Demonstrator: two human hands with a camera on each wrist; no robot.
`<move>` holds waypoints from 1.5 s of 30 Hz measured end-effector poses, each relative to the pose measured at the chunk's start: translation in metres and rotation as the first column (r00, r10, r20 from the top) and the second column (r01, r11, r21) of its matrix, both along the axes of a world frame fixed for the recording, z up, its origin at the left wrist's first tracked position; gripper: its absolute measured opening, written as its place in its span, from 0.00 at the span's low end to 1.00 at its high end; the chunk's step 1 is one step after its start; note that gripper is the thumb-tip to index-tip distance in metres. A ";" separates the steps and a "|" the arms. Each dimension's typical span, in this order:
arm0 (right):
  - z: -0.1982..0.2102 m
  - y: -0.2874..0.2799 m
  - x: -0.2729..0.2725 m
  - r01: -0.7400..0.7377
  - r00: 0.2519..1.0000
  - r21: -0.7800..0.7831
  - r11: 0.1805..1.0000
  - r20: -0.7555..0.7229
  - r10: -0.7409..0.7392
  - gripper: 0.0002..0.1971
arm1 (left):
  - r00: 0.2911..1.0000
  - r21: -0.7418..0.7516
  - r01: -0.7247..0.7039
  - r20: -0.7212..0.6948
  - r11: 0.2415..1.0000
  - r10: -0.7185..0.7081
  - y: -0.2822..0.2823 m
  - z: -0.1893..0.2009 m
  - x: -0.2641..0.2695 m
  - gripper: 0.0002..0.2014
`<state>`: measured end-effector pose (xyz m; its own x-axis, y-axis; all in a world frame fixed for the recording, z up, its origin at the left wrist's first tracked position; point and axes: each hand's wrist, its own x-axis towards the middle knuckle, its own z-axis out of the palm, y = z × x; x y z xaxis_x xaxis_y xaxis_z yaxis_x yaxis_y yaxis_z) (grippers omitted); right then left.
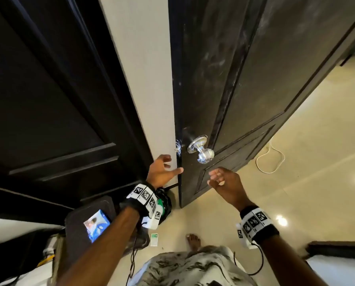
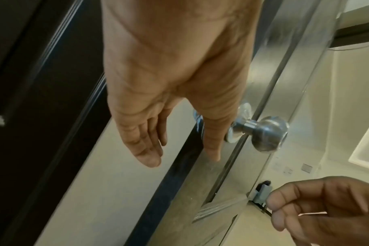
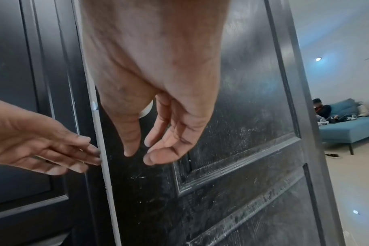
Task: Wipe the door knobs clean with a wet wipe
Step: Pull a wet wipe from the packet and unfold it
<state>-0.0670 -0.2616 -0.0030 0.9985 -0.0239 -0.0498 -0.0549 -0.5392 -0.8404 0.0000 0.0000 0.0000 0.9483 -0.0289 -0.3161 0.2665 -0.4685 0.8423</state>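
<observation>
A silver round door knob sticks out of the dark, scuffed open door. My left hand is just below and left of the knob, fingers straight, thumb touching the door's edge. My right hand hovers below and right of the knob, fingers loosely bent, holding nothing. In the right wrist view the hand hides the knob. No wipe is in either hand. A blue packet with a baby picture, probably the wipes, lies on a dark case at lower left.
A second dark door stands to the left, past a cream wall strip. A white cable loops on the tiled floor, and a small green-and-white card lies near my bare foot. People sit on a blue sofa.
</observation>
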 end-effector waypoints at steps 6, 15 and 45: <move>-0.012 -0.013 0.029 -0.093 0.993 0.000 0.996 -0.078 0.092 0.12 | 0.995 -0.019 -0.084 -0.053 0.996 0.083 -0.035 -0.014 0.012 0.20; -0.036 -0.023 0.028 -0.149 0.986 -0.009 0.989 -0.070 0.148 0.10 | 0.992 0.000 -0.122 0.023 0.993 0.122 -0.042 -0.022 -0.001 0.17; -0.094 0.141 -0.012 -0.598 0.746 -0.082 0.797 -0.421 0.516 0.15 | 0.912 0.363 0.197 -0.408 0.911 -0.035 0.190 -0.098 -0.146 0.17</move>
<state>-0.0788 -0.1208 -0.0970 0.7444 0.4810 -0.4630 0.0353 -0.7209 -0.6922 -0.1459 0.1897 -0.0979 0.7461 0.0707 -0.6621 0.4530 -0.7827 0.4269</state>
